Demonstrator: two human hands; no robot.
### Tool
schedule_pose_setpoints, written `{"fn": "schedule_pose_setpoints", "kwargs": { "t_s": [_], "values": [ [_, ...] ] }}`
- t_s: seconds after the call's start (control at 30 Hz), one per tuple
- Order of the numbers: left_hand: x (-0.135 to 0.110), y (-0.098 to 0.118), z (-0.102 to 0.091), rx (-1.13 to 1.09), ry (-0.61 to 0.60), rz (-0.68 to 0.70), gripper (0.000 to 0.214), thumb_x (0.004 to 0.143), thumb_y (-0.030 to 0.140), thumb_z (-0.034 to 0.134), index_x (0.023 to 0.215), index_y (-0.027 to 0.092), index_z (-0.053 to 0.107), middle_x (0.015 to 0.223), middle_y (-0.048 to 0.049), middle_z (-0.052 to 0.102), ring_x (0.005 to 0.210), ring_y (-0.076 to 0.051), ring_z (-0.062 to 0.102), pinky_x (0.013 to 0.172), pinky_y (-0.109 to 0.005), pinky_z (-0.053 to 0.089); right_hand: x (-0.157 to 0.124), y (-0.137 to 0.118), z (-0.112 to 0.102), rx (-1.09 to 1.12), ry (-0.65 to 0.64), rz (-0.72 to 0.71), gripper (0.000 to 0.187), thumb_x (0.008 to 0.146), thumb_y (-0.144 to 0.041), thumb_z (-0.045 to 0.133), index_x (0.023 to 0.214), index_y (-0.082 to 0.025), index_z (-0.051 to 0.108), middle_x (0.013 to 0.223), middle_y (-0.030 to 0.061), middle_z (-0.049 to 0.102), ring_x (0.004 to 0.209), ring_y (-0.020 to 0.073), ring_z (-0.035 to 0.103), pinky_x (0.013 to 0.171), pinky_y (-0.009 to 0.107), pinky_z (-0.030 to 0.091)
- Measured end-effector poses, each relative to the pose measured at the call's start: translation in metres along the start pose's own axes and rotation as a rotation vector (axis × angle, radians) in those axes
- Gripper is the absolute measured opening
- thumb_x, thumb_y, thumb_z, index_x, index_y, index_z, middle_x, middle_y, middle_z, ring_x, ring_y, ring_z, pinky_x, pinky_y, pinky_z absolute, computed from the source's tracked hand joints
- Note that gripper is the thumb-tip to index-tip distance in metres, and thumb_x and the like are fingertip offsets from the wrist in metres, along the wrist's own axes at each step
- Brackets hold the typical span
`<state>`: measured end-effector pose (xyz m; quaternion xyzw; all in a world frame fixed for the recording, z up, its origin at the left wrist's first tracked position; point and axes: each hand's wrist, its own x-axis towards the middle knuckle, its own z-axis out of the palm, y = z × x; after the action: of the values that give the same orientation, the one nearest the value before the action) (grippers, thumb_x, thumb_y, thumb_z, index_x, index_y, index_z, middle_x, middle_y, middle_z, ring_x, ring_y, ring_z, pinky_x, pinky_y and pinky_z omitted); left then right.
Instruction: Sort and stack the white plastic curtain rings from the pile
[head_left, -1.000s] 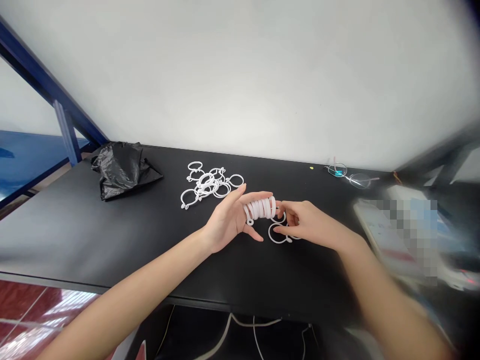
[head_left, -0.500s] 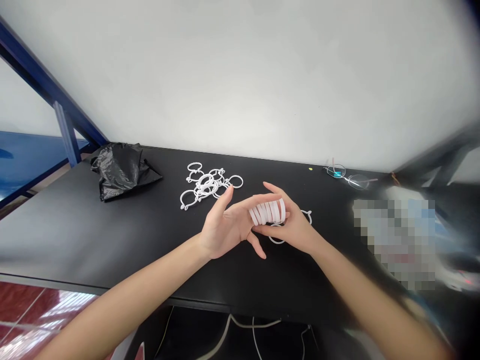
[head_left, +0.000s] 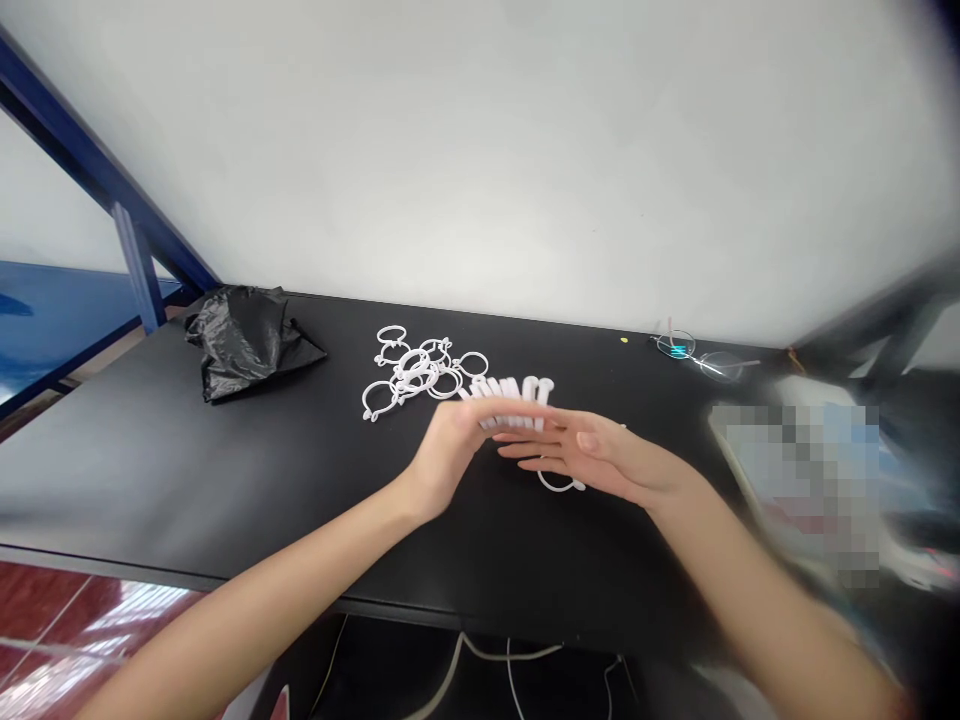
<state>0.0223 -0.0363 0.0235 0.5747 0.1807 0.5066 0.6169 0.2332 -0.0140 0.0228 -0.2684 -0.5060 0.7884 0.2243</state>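
My left hand (head_left: 450, 440) carries a row of white plastic curtain rings (head_left: 510, 390), strung side by side around its stretched fingers. The small knobbed ends of the rings point up. To its right, my right hand (head_left: 585, 450) is open with fingers straight, their tips beneath the row and close to the left fingertips; the overlap hides whether they touch. Under the right hand a single curtain ring (head_left: 556, 487) lies partly hidden on the black table. A loose pile of similar curtain rings (head_left: 414, 370) rests beyond the left hand.
The black table (head_left: 315, 470) runs along a pale wall. A crumpled black plastic bag (head_left: 247, 345) sits at the left, eyeglasses (head_left: 697, 352) lie at the back right, and a blurred, pixelated item (head_left: 795, 490) is on the right. Cables (head_left: 450, 670) hang below the front edge.
My left hand has turned over with the rings, so its back faces up and the knobbed ends show. The right hand has let go of the row and straightened its fingers.
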Motion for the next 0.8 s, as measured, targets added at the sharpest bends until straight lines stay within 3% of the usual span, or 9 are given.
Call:
{"fn": "schedule_pose_setpoints", "kwargs": {
  "t_s": [0.1, 0.2, 0.27, 0.4, 0.5, 0.63, 0.8],
  "values": [
    [-0.004, -0.007, 0.004, 0.338, -0.183, 0.245, 0.05, 0.087, 0.055, 0.056, 0.112, 0.014, 0.07, 0.108, -0.0139, 0.072, 0.104, -0.029, 0.067, 0.094, -0.041, 0.052, 0.004, 0.007, 0.014, 0.103, -0.092, -0.045, 0.059, 0.077, -0.06, 0.069, 0.121, -0.02, 0.066, 0.131, 0.0113, 0.063, 0.126, 0.0307, 0.055, 0.111, 0.049, 0.037],
    [-0.005, -0.017, 0.007, 0.533, -0.285, 0.504, 0.052, 0.077, 0.049, 0.07, 0.112, 0.012, 0.068, 0.109, -0.0174, 0.071, 0.106, -0.03, 0.067, 0.096, -0.042, 0.052, 0.008, 0.01, 0.028, 0.087, 0.002, -0.087, 0.062, 0.074, -0.06, 0.072, 0.12, -0.018, 0.068, 0.126, 0.0124, 0.066, 0.122, 0.0317, 0.058, 0.11, 0.05, 0.038],
    [-0.006, -0.021, 0.006, 0.615, -0.332, 0.557, 0.056, 0.075, 0.051, 0.071, 0.114, 0.011, 0.066, 0.107, -0.0175, 0.071, 0.105, -0.031, 0.067, 0.095, -0.042, 0.052, 0.009, 0.008, 0.034, 0.07, 0.063, -0.093, 0.053, 0.077, -0.054, 0.072, 0.115, -0.017, 0.07, 0.122, 0.0127, 0.069, 0.117, 0.0311, 0.061, 0.108, 0.049, 0.04],
    [-0.009, -0.023, 0.004, 0.712, -0.437, 0.32, 0.062, 0.076, 0.061, 0.064, 0.114, 0.013, 0.067, 0.103, -0.0173, 0.071, 0.099, -0.032, 0.067, 0.089, -0.043, 0.054, 0.008, 0.006, 0.036, 0.043, 0.132, -0.107, 0.038, 0.075, -0.037, 0.076, 0.109, -0.02, 0.073, 0.12, 0.0093, 0.071, 0.114, 0.0288, 0.064, 0.103, 0.045, 0.047],
    [-0.012, -0.02, 0.005, 0.734, -0.495, 0.155, 0.066, 0.077, 0.067, 0.058, 0.114, 0.013, 0.068, 0.102, -0.0187, 0.07, 0.097, -0.034, 0.066, 0.087, -0.044, 0.053, 0.007, 0.006, 0.038, 0.035, 0.171, -0.12, 0.035, 0.073, -0.037, 0.078, 0.104, -0.021, 0.075, 0.116, 0.0082, 0.073, 0.109, 0.0271, 0.067, 0.098, 0.042, 0.051],
    [-0.012, -0.019, 0.006, 0.763, -0.516, 0.098, 0.065, 0.075, 0.068, 0.06, 0.111, 0.014, 0.07, 0.094, -0.0177, 0.07, 0.09, -0.033, 0.066, 0.082, -0.044, 0.052, 0.007, 0.006, 0.044, 0.021, 0.263, -0.094, 0.028, 0.076, -0.04, 0.076, 0.095, -0.02, 0.077, 0.103, 0.0086, 0.076, 0.094, 0.0234, 0.072, 0.087, 0.036, 0.056],
    [-0.009, -0.019, 0.007, 0.757, -0.501, 0.143, 0.06, 0.079, 0.066, 0.057, 0.105, 0.014, 0.071, 0.093, -0.0157, 0.069, 0.088, -0.03, 0.064, 0.08, -0.041, 0.051, 0.011, 0.007, 0.048, 0.045, 0.401, -0.074, 0.024, 0.082, -0.041, 0.071, 0.086, -0.018, 0.077, 0.094, 0.008, 0.077, 0.089, 0.0213, 0.072, 0.084, 0.033, 0.055]
  ]
}}
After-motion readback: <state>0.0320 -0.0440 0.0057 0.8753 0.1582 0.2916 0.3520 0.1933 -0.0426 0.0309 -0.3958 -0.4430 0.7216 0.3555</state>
